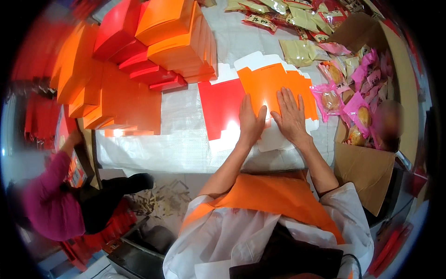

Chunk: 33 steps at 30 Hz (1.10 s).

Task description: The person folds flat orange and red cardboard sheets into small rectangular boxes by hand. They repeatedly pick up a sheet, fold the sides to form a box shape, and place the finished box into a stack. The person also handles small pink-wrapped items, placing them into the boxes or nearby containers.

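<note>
Flat, unfolded box blanks lie on the white-covered table in front of me. An orange box blank [263,83] with white flaps is on top, and a red box blank [220,107] shows at its left. My left hand [251,122] rests on the orange blank near its left edge, thumb apart from the fingers. My right hand [291,116] lies flat on the orange blank, fingers stretched out. Neither hand grips anything. More orange edges show at the right of the pile, partly hidden under the top blank.
Stacks of orange boxes [179,49] and red boxes [121,30] fill the table's left. On the right, a cardboard carton [364,169] holds pink-wrapped pastries [357,111]. Yellow packets [297,52] lie farther back. A person in a purple sleeve [53,200] works at lower left.
</note>
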### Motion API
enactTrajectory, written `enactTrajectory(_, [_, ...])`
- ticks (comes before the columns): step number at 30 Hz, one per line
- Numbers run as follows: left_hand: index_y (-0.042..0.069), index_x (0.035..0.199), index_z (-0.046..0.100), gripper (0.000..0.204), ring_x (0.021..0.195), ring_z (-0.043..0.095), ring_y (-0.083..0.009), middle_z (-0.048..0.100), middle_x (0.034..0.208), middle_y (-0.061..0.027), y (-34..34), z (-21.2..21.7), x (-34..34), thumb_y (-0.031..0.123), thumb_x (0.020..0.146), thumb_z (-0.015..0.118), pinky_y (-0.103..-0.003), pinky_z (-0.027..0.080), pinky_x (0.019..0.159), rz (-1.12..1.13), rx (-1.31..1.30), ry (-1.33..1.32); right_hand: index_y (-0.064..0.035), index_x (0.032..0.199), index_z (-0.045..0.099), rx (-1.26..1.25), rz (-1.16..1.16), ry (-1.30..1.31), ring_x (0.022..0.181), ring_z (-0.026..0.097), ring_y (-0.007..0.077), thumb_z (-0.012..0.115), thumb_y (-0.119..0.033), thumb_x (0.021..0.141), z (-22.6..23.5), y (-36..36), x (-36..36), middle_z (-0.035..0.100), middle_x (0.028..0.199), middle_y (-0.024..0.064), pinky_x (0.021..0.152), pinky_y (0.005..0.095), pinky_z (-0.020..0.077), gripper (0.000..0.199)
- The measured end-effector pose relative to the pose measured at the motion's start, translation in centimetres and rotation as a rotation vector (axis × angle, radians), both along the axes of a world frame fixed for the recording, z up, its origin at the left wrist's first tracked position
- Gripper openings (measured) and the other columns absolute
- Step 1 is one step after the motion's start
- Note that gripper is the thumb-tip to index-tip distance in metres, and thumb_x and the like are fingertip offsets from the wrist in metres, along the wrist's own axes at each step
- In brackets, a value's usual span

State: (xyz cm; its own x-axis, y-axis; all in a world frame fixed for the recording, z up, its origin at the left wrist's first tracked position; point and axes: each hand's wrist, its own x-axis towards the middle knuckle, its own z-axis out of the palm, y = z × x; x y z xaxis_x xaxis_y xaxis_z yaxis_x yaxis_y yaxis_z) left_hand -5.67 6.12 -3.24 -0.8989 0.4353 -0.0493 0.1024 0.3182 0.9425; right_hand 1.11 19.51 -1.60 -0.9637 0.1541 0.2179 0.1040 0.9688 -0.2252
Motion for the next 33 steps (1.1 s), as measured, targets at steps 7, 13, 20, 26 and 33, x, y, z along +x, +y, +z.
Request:
enactTrajectory(7, [-0.009,0.127,0.028,0.053,0.116,0.039,-0.0323,0.035,0.128,-0.0243,0.9,0.8,0.6,0.013,0.084,0.048,-0.038,0.033,0.096,0.177,0.15,0.102,-0.0033,0.131,0.031,-0.022,0.069,0.039,0.129,0.024,0.0264,0.05,-0.03,0.084,0.0,0.2,0.6,0.028,0.138,0.0141,0.104,0.0485,0.0117,0.058])
enactTrajectory(13, [-0.006,0.119,0.036,0.036,0.096,0.052,-0.0159,0.051,0.109,-0.012,1.6,4.4,-1.8,0.008,0.087,0.046,-0.027,0.045,0.079,0.202,0.648,-0.471,-0.0027,0.125,0.039,-0.12,0.183,0.132,0.124,0.032,0.027,0.054,-0.024,0.082,0.5,0.9,1.1,0.035,0.133,0.0145,0.103,0.0464,0.0184,0.05])
enactTrajectory(20, [-0.002,0.117,0.039,0.046,0.091,0.054,-0.0168,0.051,0.109,-0.0115,1.6,7.0,-1.2,0.037,0.093,0.036,-0.029,0.047,0.076,0.333,0.982,-0.594,0.0016,0.116,0.045,-1.415,-0.126,0.232,0.1,0.054,0.0227,0.046,-0.019,0.09,2.4,-0.2,5.3,0.054,0.109,0.0133,0.086,0.0346,0.0425,0.033])
enactTrajectory(26, [-0.002,0.113,0.043,0.048,0.094,0.052,-0.0171,0.05,0.109,-0.0105,0.6,7.8,1.7,0.04,0.094,0.029,-0.029,0.044,0.078,0.212,0.82,-0.519,-0.0013,0.115,0.046,-2.407,-0.18,0.155,0.099,0.052,0.0168,0.042,-0.029,0.092,3.2,-0.6,5.3,0.055,0.107,0.008,0.087,0.0347,0.0415,0.036])
enactTrajectory(33, [0.002,0.109,0.043,0.038,0.085,0.048,-0.0139,0.05,0.098,-0.0074,0.2,7.3,3.4,0.033,0.094,0.03,-0.027,0.042,0.072,0.253,0.551,-0.419,-0.0088,0.126,0.036,-2.218,0.031,0.258,0.116,0.041,0.0186,0.044,-0.029,0.091,5.4,-5.9,4.8,0.042,0.125,0.0052,0.095,0.0339,0.0362,0.041])
